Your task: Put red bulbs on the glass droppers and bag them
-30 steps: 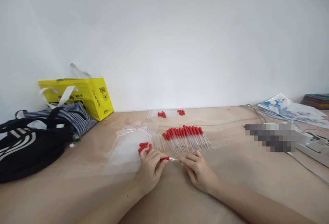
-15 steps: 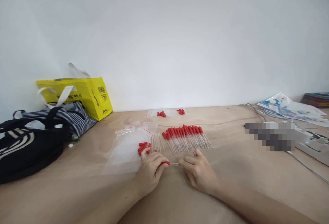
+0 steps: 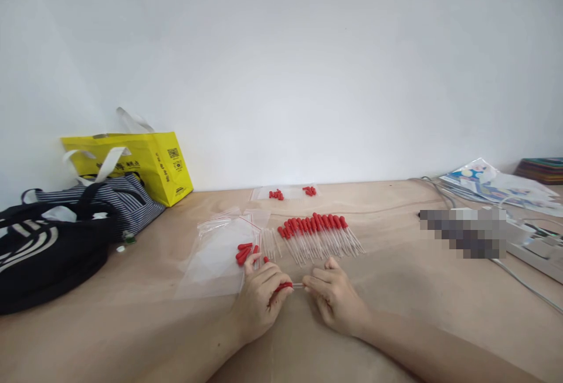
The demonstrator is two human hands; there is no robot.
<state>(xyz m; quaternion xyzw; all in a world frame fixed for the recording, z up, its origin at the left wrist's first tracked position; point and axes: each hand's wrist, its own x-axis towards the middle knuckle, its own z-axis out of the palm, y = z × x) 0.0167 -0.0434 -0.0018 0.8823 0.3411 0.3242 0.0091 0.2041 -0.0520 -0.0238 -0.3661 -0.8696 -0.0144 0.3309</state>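
Between finger and thumb, my left hand (image 3: 263,298) pinches a red rubber bulb (image 3: 284,286). A thin clear tube (image 3: 298,285) extends from the bulb, and my right hand (image 3: 336,295) grips its other end. Beyond my hands lies a row of red-capped droppers (image 3: 316,233), bulbs pointing away from me. Several bare clear tubes (image 3: 270,243) rest left of that row. Loose red bulbs (image 3: 244,254) lie on clear plastic bags (image 3: 215,260), close to my left hand's fingertips.
Near the wall, a clear bag (image 3: 291,193) holds more red bulbs and tubes. A yellow bag (image 3: 167,166), a striped bag (image 3: 141,210) and a black bag (image 3: 57,260) stand left. At right are a power strip (image 3: 539,257), cables and printed packets (image 3: 497,186).
Both hands have moved slightly toward me, still holding the bulb and tube between them. The gap between my hands looks slightly narrower.
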